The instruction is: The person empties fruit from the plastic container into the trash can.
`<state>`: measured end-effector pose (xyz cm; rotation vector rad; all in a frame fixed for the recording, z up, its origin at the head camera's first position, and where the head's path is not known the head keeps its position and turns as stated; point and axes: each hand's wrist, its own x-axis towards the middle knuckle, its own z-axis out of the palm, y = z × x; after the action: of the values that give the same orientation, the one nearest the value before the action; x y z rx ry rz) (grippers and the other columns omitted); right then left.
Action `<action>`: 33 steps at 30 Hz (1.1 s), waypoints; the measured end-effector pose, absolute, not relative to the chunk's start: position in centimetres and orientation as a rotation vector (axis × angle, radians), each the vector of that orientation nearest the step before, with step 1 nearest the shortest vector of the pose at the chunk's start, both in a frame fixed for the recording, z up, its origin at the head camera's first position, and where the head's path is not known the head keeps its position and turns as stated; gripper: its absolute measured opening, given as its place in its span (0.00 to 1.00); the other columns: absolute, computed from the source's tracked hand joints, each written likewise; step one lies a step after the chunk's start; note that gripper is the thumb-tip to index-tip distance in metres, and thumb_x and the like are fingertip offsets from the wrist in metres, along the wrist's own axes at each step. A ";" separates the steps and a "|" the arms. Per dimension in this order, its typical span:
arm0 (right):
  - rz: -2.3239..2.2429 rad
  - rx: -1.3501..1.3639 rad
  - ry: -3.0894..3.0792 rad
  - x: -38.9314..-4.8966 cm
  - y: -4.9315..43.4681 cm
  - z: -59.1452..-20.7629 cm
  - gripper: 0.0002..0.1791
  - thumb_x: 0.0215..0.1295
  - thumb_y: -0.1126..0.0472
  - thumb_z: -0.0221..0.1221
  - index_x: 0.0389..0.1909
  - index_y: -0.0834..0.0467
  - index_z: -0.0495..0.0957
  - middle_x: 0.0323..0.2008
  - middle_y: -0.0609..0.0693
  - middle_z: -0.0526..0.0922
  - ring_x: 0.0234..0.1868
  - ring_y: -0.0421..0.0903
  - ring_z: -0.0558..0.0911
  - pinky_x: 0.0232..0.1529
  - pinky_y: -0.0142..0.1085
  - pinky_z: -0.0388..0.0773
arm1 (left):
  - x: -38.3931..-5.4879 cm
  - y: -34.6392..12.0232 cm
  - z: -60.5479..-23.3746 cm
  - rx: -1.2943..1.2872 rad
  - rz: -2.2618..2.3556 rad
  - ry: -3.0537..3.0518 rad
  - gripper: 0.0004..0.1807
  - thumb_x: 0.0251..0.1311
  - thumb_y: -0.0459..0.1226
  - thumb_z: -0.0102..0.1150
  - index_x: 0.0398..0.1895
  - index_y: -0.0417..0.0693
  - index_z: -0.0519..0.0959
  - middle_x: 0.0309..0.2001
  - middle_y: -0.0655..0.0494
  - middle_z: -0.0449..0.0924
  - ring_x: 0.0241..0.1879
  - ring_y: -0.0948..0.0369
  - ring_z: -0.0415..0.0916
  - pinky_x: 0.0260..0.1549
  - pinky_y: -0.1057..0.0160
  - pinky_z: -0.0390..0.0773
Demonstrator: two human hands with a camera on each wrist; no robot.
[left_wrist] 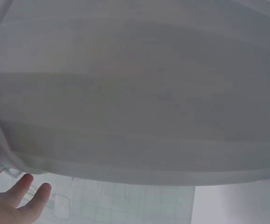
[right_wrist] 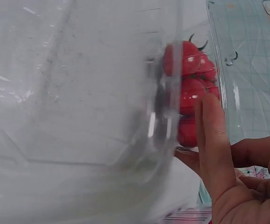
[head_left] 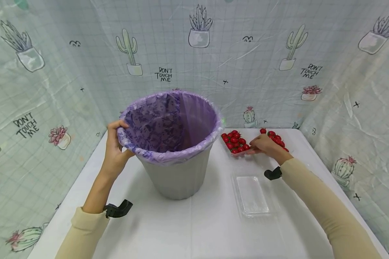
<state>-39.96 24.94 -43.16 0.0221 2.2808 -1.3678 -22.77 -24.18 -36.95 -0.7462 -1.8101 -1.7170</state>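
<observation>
At the left, my left hand grips the rim of a grey bin, fingers over the edge and thumb below it. A purple patterned bag lines the bin and folds over its rim. In the left wrist view the bin's side fills most of the picture, with fingertips by the rim. On the right, my right hand holds the near corner of a clear plastic box filled with red cherry tomatoes. The right wrist view has the fingers against the box wall beside the tomatoes.
A clear plastic tray or lid lies on the white table, nearer than the tomatoes. More cherry tomatoes sit behind my right hand. Printed curtains enclose the table at the back and sides.
</observation>
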 end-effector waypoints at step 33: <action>-1.436 -0.131 2.605 -37.9 26.7 -31.5 0.26 0.81 0.60 0.50 0.67 0.78 0.67 0.28 0.42 0.86 0.27 0.37 0.88 0.35 0.29 0.85 | -22.7 -24.1 -36.8 -0.759 -1.710 -1.813 0.44 0.55 0.54 0.77 0.60 0.38 0.61 0.59 0.49 0.63 0.56 0.55 0.67 0.57 0.67 0.67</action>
<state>-37.87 26.71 -31.46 -0.1313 2.6052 -1.4357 -22.70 -24.08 -36.78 -0.7593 -1.8131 -1.7102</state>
